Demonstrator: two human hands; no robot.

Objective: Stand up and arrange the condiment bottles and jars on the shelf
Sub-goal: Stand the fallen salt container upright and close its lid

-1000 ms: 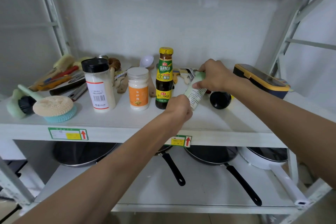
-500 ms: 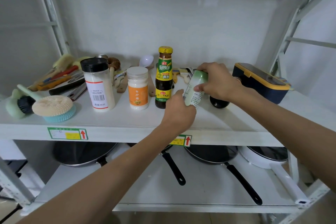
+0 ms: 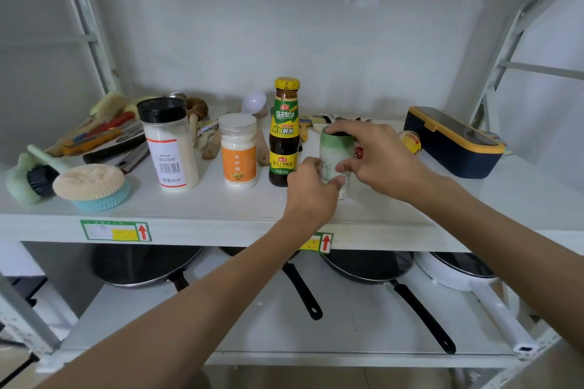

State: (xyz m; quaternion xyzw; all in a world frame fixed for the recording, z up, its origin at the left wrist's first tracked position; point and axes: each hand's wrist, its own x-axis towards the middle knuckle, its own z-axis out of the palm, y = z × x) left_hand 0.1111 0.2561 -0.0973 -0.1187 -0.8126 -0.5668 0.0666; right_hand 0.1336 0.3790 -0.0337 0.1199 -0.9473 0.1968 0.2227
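Observation:
A green-and-white bottle stands upright on the white shelf, just right of a dark sauce bottle with a yellow cap. My left hand grips the bottle's lower part from the front. My right hand holds its top and right side. Left of the sauce bottle stand a white jar with an orange label and a tall white shaker with a black lid. Behind my right hand a jar with a yellow label lies on its side, partly hidden.
Brushes, a scrub pad and a pile of utensils fill the shelf's left end. A navy and yellow box sits at the right. Black pans and a white pot rest on the lower shelf.
The green-and-white bottle went from tilted in both hands to upright on the shelf beside the sauce bottle. My right hand shifted onto its top.

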